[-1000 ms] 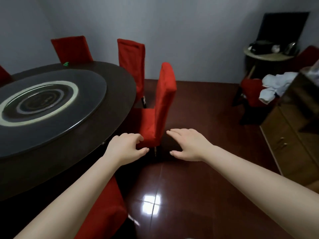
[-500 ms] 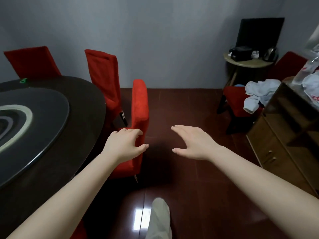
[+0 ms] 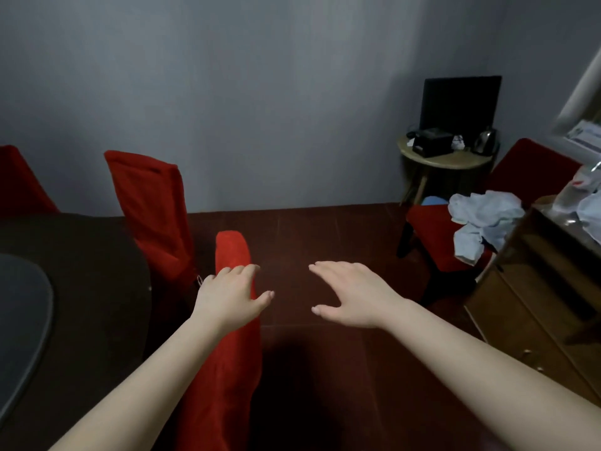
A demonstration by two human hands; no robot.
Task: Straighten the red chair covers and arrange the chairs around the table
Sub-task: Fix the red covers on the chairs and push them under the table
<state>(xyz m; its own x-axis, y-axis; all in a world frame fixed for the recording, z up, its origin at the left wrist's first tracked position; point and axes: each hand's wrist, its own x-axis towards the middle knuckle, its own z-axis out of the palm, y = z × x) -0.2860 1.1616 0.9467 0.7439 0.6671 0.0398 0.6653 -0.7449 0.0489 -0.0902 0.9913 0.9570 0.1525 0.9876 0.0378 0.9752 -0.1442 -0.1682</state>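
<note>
Nearest chair (image 3: 227, 369): we see it edge-on just beside the round tabletop (image 3: 97, 271). It is a narrow upright slab in a red cover of soft, matte cloth, rounded at the top.
Change: half a second ago this chair stood further off, with its top above our left hand. Now it fills the lower middle of the view and less of the tabletop shows.
Left hand (image 3: 227, 297): holds nothing. The fingers are loosely curved and spread and lie across the top of the chair back; we cannot tell whether they touch the cloth.
Right hand (image 3: 351, 294): palm down, fingers straight, thumb spread wide. It is empty, over the floor and apart from the chair.
Second chair (image 3: 153, 206): it stands behind the nearest one at the tabletop's edge. Its red cover is slack and creased.
Third chair (image 3: 19, 187): only a red corner shows at the far left.
Tabletop: dark and smooth, carrying a grey glass turntable (image 3: 22, 320) with a curved rim.
Floor (image 3: 309, 229): dark red tiles.
Right side: a fourth red chair (image 3: 429, 219) bears crumpled pale cloths (image 3: 481, 219), beside a brown wooden cabinet (image 3: 536, 304).
Corner: a small round table (image 3: 445, 159) carries a black screen (image 3: 460, 102).
</note>
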